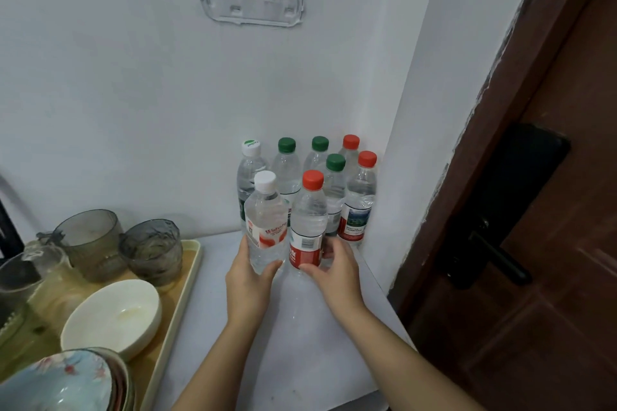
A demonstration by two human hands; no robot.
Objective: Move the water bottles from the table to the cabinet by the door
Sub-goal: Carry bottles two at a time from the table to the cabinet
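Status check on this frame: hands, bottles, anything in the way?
Left hand on white-cap bottle; right hand on red-cap bottle. Six more bottles stand behind in the corner. Tray of dishes to the left, apart from the bottles.

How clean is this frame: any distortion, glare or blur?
Head view: wide-angle bending bows the door edge; lighting is soft and even, no harsh glare on the bottles; the bowl and tray at lower left look slightly soft.
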